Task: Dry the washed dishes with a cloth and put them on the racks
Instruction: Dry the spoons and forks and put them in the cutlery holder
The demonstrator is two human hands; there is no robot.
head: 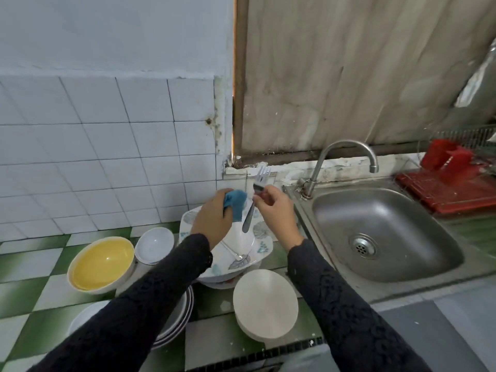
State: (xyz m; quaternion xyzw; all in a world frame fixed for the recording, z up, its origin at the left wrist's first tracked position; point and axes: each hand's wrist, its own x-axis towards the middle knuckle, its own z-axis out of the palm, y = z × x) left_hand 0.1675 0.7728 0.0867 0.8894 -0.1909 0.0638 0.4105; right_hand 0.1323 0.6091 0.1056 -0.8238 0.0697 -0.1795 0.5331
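**ITEM 1: fork** [261, 178]
- Loc.: in the air above the leaf-print plate [261, 249], just left of the sink [383, 232].
- Position: upright, tines up, handle end hanging down.
- Grip: right hand [276, 210] pinches the neck betw. thumb & fingertips.
- Prob. reason: a pinch that high leaves the handle bare for wiping.
- Look: plain steel, shiny, slim handle. Wet or dry: cannot tell.

**ITEM 2: cloth** [236, 204]
- Look: blue, small, bunched up.
- Grip: left hand [214, 216] grips it w/ fingers curled round.
- Position: just beside the fork handle; contact not clear.
- Prob. reason: wadded so it can close on the handle & rub.

**ITEM 3: waiting stock**
- Loc.: on the desk [32, 291] (green/white check tiles), left of the sink.
- Leaf-print plate on top of a pile, w/ a spoon [233, 252] lying in it.
- Yellow bowl [103, 264].
- Small white bowl [155, 244].
- Pale bowl [265, 299], upside down, prob. to drain.
- Plate stack [174, 318], partly under the left sleeve.
- Prob. grouped there for easy reach.

**ITEM 4: red rack** [451, 189]
- Loc.: right of the sink, well apart from the dishes.
- The fork likely goes there once dry, which means a reach across the basin.

**Status (est.):** cutlery in hand; most of the lot not yet done.
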